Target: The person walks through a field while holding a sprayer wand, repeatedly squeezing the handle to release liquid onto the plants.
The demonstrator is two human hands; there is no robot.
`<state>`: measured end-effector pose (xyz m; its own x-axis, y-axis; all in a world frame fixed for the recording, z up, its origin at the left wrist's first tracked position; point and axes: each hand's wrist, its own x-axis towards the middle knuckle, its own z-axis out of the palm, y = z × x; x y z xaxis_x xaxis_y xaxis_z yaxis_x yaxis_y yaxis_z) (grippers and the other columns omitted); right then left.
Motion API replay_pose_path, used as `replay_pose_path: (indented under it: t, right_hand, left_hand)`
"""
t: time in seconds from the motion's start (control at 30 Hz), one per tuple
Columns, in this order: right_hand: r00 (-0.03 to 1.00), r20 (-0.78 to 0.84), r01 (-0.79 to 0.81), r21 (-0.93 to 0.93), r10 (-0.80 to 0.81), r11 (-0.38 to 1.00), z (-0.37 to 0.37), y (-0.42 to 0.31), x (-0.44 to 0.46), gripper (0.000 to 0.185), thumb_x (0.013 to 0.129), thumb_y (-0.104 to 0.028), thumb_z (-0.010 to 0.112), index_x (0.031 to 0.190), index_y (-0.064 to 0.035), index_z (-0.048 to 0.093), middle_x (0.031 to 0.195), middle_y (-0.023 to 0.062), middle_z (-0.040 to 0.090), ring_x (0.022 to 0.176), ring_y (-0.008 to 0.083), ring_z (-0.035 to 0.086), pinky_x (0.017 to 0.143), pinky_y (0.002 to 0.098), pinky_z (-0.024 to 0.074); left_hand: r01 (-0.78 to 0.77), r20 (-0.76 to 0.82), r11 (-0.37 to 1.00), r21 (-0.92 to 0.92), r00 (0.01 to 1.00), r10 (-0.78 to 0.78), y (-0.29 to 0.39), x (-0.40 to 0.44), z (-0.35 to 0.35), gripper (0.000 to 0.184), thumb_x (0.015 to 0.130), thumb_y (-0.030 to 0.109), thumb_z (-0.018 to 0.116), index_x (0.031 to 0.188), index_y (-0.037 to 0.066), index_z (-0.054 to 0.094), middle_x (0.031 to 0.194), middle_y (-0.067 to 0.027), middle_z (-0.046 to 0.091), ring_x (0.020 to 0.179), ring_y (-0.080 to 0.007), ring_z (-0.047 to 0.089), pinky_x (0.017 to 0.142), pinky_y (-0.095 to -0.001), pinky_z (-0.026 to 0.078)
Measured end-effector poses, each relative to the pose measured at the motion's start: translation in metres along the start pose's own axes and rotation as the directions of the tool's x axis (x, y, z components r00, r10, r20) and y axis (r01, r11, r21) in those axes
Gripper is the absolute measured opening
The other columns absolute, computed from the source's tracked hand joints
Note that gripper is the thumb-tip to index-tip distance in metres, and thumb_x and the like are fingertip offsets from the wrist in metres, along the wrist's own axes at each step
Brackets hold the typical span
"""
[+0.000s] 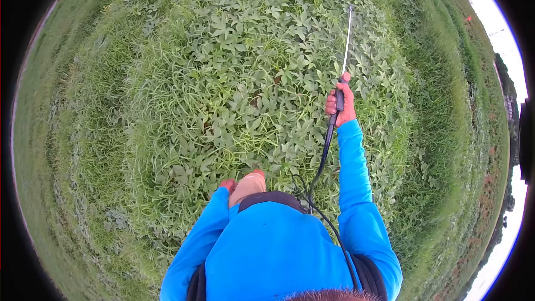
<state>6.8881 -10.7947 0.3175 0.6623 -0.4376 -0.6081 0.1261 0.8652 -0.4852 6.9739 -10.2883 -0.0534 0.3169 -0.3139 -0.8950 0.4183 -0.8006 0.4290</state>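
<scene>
My right hand (346,108) is wrapped round the black handle of a sprayer wand (348,44), out in front of me on the right. Its thin metal lance points forward over the leafy plants (267,78). From the handle's lower end a black hose (324,159) runs back along my right side. A faint haze hangs near the lance tip, but I cannot make out whether it is spray. Low by my thigh, my left hand (228,184) is small in view and its fingers are mostly hidden, so I cannot see whether it holds anything.
Long grass (167,89) grows thickly among the broad-leaved plants. One bare leg (249,185) stands amid the growth. Dark straps (368,273) pass by my shoulders. Grassy strips (440,134) lie to the right, with a small red mark (468,18) far off.
</scene>
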Motion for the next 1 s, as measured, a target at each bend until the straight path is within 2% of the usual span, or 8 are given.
replay_pose_path:
  t: [0.03,0.13,0.3,0.37,0.53,0.6,0.8,1.0]
  right_hand:
    - [0.999,0.048,-0.014,-0.028,0.016,1.000,0.011,-0.004,0.003,0.034,0.078,-0.040,0.063,0.076,-0.0110,0.046,0.057,-0.0023,0.040,0.041,0.0077,0.039,0.034,0.0209,0.0326]
    - [0.980,0.157,-0.137,0.091,0.121,0.986,0.032,-0.011,0.018,0.034,0.079,-0.039,0.061,0.075,-0.0089,0.046,0.057,-0.0015,0.040,0.039,0.0088,0.038,0.033,0.0221,0.0331]
    - [0.925,0.306,-0.288,0.183,0.224,0.940,0.063,-0.011,0.024,0.035,0.080,-0.036,0.058,0.080,-0.0018,0.051,0.058,0.0029,0.043,0.040,0.0118,0.039,0.033,0.0243,0.0354]
    - [0.926,0.311,-0.277,0.170,0.215,0.946,0.080,-0.009,0.024,0.035,0.080,-0.036,0.058,0.080,-0.0018,0.051,0.058,0.0029,0.042,0.039,0.0117,0.038,0.033,0.0245,0.0351]
    - [0.877,0.391,-0.369,0.181,0.278,0.912,0.108,-0.003,0.031,0.035,0.080,-0.036,0.058,0.080,-0.0021,0.049,0.059,0.0033,0.042,0.037,0.0111,0.035,0.032,0.0247,0.0332]
    - [0.867,0.407,-0.386,0.184,0.287,0.904,0.119,-0.003,0.038,0.035,0.081,-0.036,0.058,0.080,-0.0022,0.048,0.058,0.0035,0.042,0.036,0.0112,0.035,0.032,0.0247,0.0328]
    - [0.784,0.467,-0.511,0.109,0.410,0.853,0.159,-0.003,0.068,0.034,0.081,-0.036,0.058,0.080,-0.0035,0.048,0.058,0.0030,0.041,0.037,0.0113,0.035,0.033,0.0250,0.0333]
    - [0.639,0.555,-0.601,-0.071,0.532,0.796,0.189,0.011,0.117,0.034,0.079,-0.039,0.058,0.081,-0.0067,0.046,0.060,0.0013,0.043,0.038,0.0091,0.037,0.031,0.0230,0.0336]
  left_hand:
    - [0.192,0.011,0.960,-0.205,0.981,-0.194,0.022,0.003,-0.004,0.025,0.083,0.029,0.053,0.092,0.007,0.061,0.079,-0.0137,0.064,0.064,-0.0258,0.061,0.053,-0.0402,0.046]
    - [0.208,0.079,0.928,-0.308,0.978,-0.193,0.085,-0.002,-0.035,0.017,0.085,0.027,0.052,0.086,0.010,0.055,0.067,-0.0077,0.055,0.052,-0.0201,0.053,0.043,-0.0359,0.038]
    - [0.152,0.022,0.947,-0.282,0.988,-0.152,0.161,0.016,-0.084,0.022,0.086,0.031,0.050,0.091,0.012,0.058,0.075,-0.0040,0.058,0.054,-0.0158,0.052,0.047,-0.0332,0.040]
    - [0.028,-0.072,0.980,-0.195,0.996,-0.043,0.187,0.013,-0.098,0.022,0.087,0.033,0.048,0.088,0.013,0.054,0.071,-0.0041,0.055,0.052,-0.0173,0.051,0.047,-0.0364,0.039]
    - [0.054,-0.053,0.980,-0.193,0.996,-0.065,0.203,0.018,-0.114,0.027,0.087,0.036,0.049,0.093,0.011,0.057,0.077,-0.0039,0.058,0.061,-0.0156,0.054,0.053,-0.0312,0.043]
    - [0.099,0.032,0.958,-0.270,0.995,-0.094,0.194,0.024,-0.113,0.026,0.089,0.039,0.048,0.089,0.014,0.056,0.072,-0.0035,0.059,0.054,-0.0187,0.055,0.048,-0.0376,0.042]
    - [0.311,0.107,0.923,-0.229,0.950,-0.293,0.179,0.020,-0.104,0.029,0.088,0.041,0.050,0.089,0.014,0.058,0.072,-0.0035,0.060,0.056,-0.0190,0.055,0.049,-0.0397,0.043]
    - [0.258,0.005,0.928,-0.268,0.964,-0.266,0.182,0.022,-0.114,0.028,0.084,0.037,0.051,0.093,0.011,0.060,0.073,-0.0050,0.060,0.057,-0.0211,0.055,0.051,-0.0395,0.043]
